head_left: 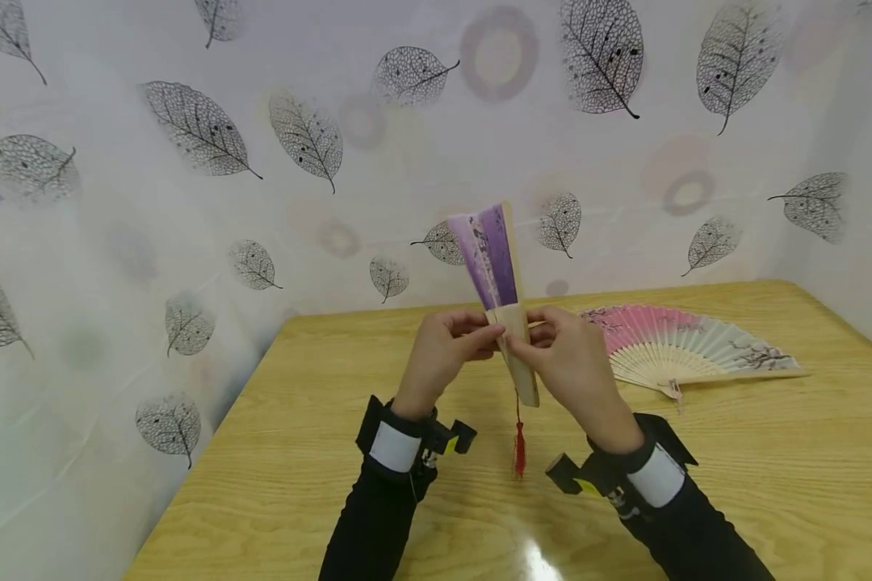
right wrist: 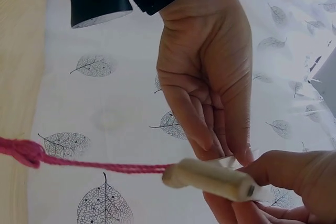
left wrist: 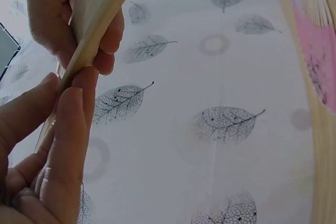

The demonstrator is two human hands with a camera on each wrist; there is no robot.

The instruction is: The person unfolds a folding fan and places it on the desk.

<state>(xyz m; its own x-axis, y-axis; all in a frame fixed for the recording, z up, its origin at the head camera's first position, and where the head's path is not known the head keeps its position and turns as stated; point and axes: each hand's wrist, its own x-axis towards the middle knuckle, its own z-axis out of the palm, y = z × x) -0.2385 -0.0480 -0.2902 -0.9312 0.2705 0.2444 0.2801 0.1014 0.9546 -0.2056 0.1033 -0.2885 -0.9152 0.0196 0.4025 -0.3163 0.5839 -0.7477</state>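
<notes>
Both hands hold up a purple folding fan (head_left: 496, 262), mostly folded with a narrow spread at its top. The left hand (head_left: 443, 347) pinches the fan's pale ribs from the left, thumb in front. From the other side, the right hand (head_left: 570, 359) pinches the ribs at about the same height, and the two thumbs nearly meet. A red tassel (head_left: 519, 448) hangs on a cord from the fan's lower end. In the right wrist view, the wooden pivot end (right wrist: 210, 179) faces the camera, with the pink-red cord (right wrist: 105, 166) running left from it.
An open pink and white folding fan (head_left: 668, 339) lies on the wooden table (head_left: 276, 476), behind and right of the right hand. A white cloth printed with leaves (head_left: 363, 194) hangs behind the table. Both wrists wear black straps with small cameras.
</notes>
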